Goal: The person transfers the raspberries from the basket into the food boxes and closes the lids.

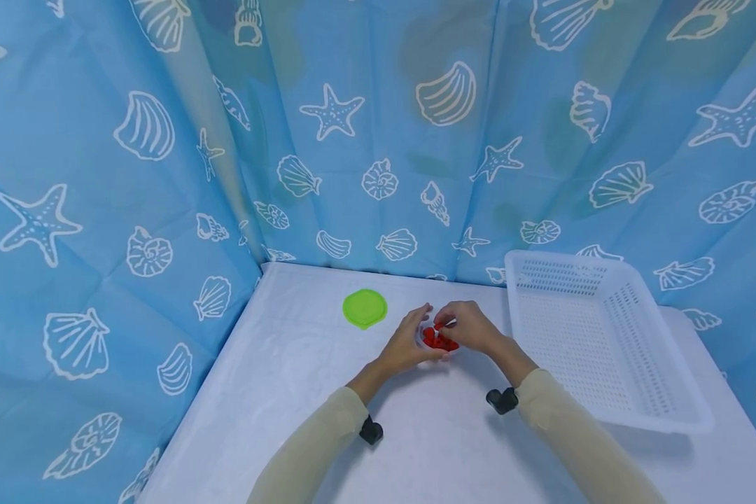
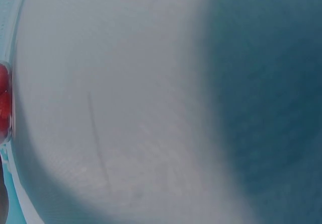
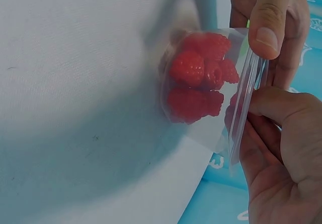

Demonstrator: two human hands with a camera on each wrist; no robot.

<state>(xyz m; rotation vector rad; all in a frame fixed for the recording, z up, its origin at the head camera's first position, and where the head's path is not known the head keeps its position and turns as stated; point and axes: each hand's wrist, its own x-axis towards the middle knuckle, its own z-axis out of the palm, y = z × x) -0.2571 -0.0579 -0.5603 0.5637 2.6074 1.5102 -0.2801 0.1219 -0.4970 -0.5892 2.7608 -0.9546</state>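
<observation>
A clear plastic cup [image 3: 204, 135] with several raspberries [image 3: 187, 69] stands on the white table, its rim tilted in the right wrist view only because that camera is turned. My left hand [image 1: 405, 346] grips the cup from its left side, thumb over the near rim. Inside the mouth, the right hand [image 1: 470, 327] pinches one raspberry [image 3: 234, 105] between thumb and fingers, partly hidden by the cup wall. The left wrist view catches just a slice of the cup's raspberries [image 2: 4, 103] at its left edge.
A bright green round lid [image 1: 365, 309] lies flat behind the left hand. To the right stands a white perforated plastic basket [image 1: 573, 350]. A blue shell-patterned curtain [image 1: 378, 140] hangs behind and beside the white-covered table [image 1: 277, 336].
</observation>
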